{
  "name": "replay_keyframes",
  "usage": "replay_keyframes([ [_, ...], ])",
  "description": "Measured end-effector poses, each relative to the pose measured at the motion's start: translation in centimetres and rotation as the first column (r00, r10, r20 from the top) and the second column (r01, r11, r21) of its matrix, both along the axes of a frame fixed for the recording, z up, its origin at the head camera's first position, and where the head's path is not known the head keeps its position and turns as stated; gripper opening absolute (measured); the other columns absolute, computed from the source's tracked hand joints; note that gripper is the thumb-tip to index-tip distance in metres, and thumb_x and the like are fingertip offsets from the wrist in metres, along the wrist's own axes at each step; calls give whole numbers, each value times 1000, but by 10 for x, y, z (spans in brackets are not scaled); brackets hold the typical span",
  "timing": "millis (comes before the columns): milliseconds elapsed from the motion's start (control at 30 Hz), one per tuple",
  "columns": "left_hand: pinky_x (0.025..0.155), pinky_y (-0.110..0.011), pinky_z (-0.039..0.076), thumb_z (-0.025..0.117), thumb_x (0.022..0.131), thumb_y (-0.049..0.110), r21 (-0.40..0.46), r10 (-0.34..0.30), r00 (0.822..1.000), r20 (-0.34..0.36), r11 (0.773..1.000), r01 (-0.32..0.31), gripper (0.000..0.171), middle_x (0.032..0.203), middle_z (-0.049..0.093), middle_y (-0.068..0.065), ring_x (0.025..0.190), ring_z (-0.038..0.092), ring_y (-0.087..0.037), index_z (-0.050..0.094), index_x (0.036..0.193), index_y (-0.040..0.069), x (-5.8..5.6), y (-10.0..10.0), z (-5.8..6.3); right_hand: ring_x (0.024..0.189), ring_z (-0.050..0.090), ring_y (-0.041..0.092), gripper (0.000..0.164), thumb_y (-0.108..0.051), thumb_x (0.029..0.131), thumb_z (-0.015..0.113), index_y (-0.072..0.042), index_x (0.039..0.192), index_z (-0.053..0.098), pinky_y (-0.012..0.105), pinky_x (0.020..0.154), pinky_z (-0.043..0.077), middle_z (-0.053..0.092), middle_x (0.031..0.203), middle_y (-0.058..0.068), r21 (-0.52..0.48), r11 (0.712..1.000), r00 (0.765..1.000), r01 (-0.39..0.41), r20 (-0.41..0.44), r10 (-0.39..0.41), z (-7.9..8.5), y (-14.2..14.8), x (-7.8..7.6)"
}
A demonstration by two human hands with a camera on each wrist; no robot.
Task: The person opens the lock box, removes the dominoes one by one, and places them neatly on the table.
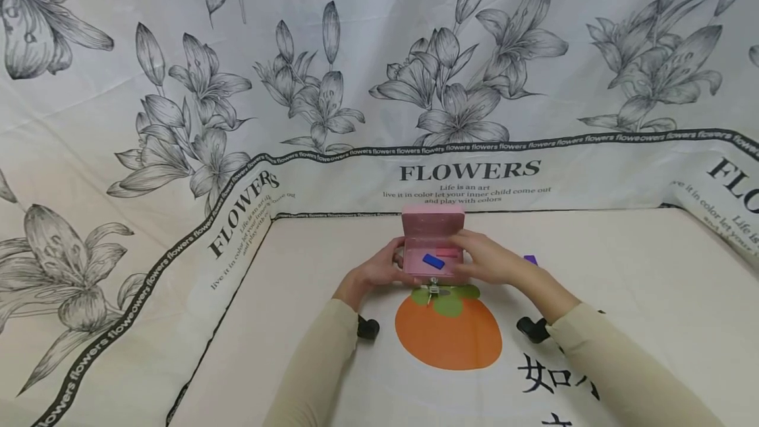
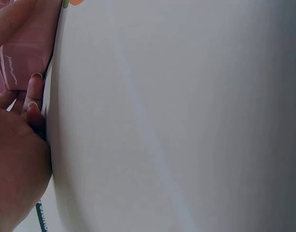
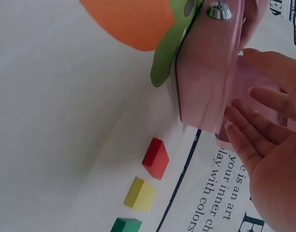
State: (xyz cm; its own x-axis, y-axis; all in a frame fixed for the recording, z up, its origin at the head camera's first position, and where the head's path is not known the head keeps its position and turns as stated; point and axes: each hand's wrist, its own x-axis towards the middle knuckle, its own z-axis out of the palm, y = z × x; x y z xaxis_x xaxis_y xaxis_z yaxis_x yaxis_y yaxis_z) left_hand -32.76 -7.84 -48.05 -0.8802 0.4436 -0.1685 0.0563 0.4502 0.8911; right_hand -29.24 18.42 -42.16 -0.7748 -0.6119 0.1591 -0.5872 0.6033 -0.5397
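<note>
A pink box stands with its lid raised, a silver latch hanging at its front. Inside lie a blue block and a pinkish-red block. My left hand grips the box's left side; in the left wrist view the thumb lies across the pink wall and the other fingers bend at the lower edge. At the right side, my right hand reaches over the rim. In the right wrist view its fingers are loosely extended by the opening, with no object seen in them.
In the right wrist view a red block, a yellow block and a green block lie in a row beside the box. A purple block shows behind the right forearm. The cloth bears an orange persimmon print; flowered fabric hangs behind.
</note>
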Motion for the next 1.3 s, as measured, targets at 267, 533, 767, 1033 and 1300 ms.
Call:
replay_keyframes([
  [267, 85, -34, 43, 92, 75, 17, 14, -6, 1000, 3, 1000, 6, 103, 110, 57, -7, 98, 52, -20, 31, 158, 18, 0, -2, 1, 90, 57, 25, 39, -3, 89, 73, 7, 126, 64, 40, 82, 51, 64, 103, 13, 84, 996, 999, 4, -33, -1, -6, -14, -12],
  [533, 85, -34, 43, 93, 74, 17, 28, -7, 1000, 5, 1000, 7, 102, 110, 57, -6, 98, 52, -20, 33, 157, 18, -2, -2, 0, 90, 60, 24, 37, 2, 85, 73, 6, 122, 67, 41, 85, 54, 68, 105, 14, 109, 994, 1000, -1, -4, 1, -10, -26, -20],
  [767, 86, -35, 41, 93, 75, 21, 6, -7, 1000, 0, 1000, 7, 103, 111, 56, -6, 99, 51, -21, 32, 157, 19, -2, -2, 0, 95, 64, 27, 34, 1, 87, 73, 6, 120, 67, 44, 89, 55, 69, 108, 15, 136, 990, 1000, -24, 17, 21, -14, -32, -28],
  [1033, 86, -35, 40, 92, 75, 20, 10, -8, 1000, 4, 1000, 8, 103, 113, 55, -6, 100, 50, -21, 31, 158, 19, -2, -2, 2, 94, 67, 27, 38, 0, 86, 77, 9, 121, 65, 43, 87, 56, 70, 104, 17, 119, 992, 997, -36, 69, 28, -11, -36, -32],
  [1300, 88, -35, 40, 92, 76, 16, 36, -16, 1000, 12, 999, 16, 101, 117, 55, -9, 102, 49, -21, 32, 158, 19, 0, -2, 1, 87, 63, 24, 40, 0, 84, 79, 8, 120, 66, 38, 81, 54, 70, 97, 15, 103, 995, 994, -19, 107, 8, -14, -42, -34],
])
